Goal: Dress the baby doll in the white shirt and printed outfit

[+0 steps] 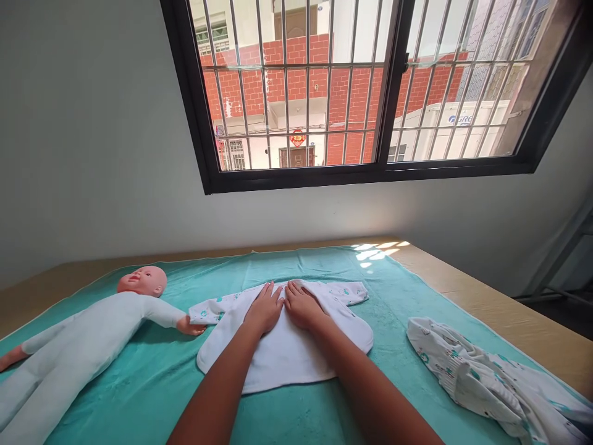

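Observation:
A small white baby top (pixel 287 346) with green prints lies spread flat on a teal blanket (pixel 157 377), sleeves out to both sides. My left hand (pixel 265 308) and my right hand (pixel 302 305) rest side by side on its upper middle, palms down, fingers stretched flat and nearly touching each other. Both hands hold nothing. A baby doll (pixel 88 340) in a white suit lies on its back to the left, one arm reaching toward the top's left sleeve.
A crumpled white printed garment (pixel 482 377) lies at the right of the blanket. The blanket covers a wooden table (pixel 500 309) set against a grey wall under a barred window (pixel 361 86).

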The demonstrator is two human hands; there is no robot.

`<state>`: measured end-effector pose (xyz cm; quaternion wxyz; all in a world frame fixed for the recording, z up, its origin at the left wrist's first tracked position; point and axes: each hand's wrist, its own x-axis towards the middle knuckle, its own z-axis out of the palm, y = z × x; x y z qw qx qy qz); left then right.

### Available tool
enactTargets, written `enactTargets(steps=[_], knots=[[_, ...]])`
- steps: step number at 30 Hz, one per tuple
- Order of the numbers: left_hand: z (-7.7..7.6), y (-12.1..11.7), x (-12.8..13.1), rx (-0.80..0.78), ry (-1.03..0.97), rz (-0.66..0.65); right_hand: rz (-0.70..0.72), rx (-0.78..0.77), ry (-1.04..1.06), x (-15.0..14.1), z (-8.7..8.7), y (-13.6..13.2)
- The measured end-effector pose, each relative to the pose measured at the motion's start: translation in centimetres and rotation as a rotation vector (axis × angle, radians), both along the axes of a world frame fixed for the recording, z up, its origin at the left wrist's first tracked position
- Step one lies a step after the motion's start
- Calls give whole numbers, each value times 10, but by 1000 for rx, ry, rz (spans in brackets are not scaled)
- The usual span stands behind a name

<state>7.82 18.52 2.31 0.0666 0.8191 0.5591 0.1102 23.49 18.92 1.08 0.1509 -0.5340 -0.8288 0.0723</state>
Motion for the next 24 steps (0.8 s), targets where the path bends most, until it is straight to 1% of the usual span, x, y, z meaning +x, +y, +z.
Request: enactTargets(steps=[4, 11, 15, 17, 19, 21, 24], knots=[[3, -3, 0, 12, 16, -11, -25, -40, -16, -1, 7, -11], [6, -8, 1, 59, -3, -14, -69, -98, -41, 0, 15, -42], [15, -17, 2, 126, -32, -8, -90, -108, -60, -3, 18, -64], [19, -25, 3, 130, -31, -13, -83, -92, -66, -5, 20, -77], [19, -36, 4, 111, -12, -39, -51, -87, -72, -4, 21, -91], [16, -50, 2, 81, 14, -90, -12, -98, -80, 0, 21, -104], [5, -80, -10, 24, 48, -187, 38, -102, -78, 8, 20, -123]])
